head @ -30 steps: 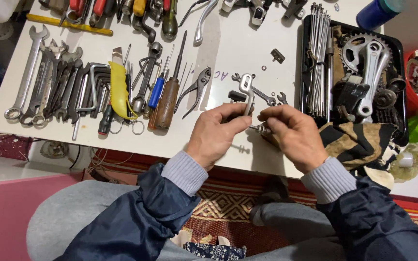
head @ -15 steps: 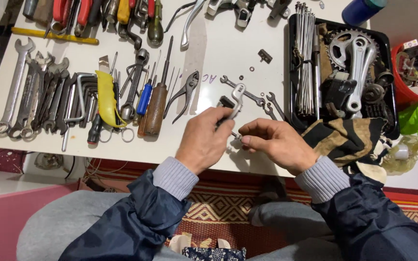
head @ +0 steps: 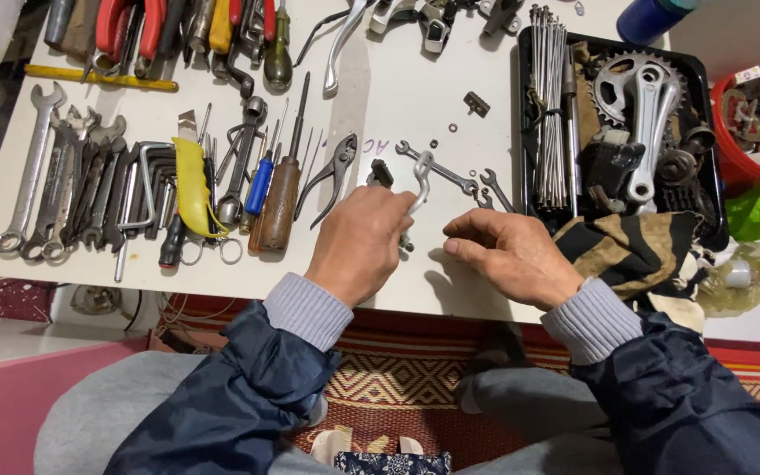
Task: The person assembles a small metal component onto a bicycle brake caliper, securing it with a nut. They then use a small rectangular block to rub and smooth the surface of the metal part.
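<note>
My left hand is closed around a curved silver metal brake arm, which sticks up above the fingers over the white table. My right hand hovers just to the right of it, fingers loosely curled with the fingertips pinched together; whether they hold a small part I cannot tell. A few small spanners lie just beyond both hands, and black pliers rest to the left of my left hand.
Rows of spanners, hex keys, screwdrivers and a yellow-handled tool fill the table's left. A black tray at right holds spokes, a chainring and crank. A striped rag and red tub sit right.
The two hands, joined over a small part a second ago, have separated. My left hand keeps the silver brake arm and has lifted it; my right hand has drawn off to the right.
</note>
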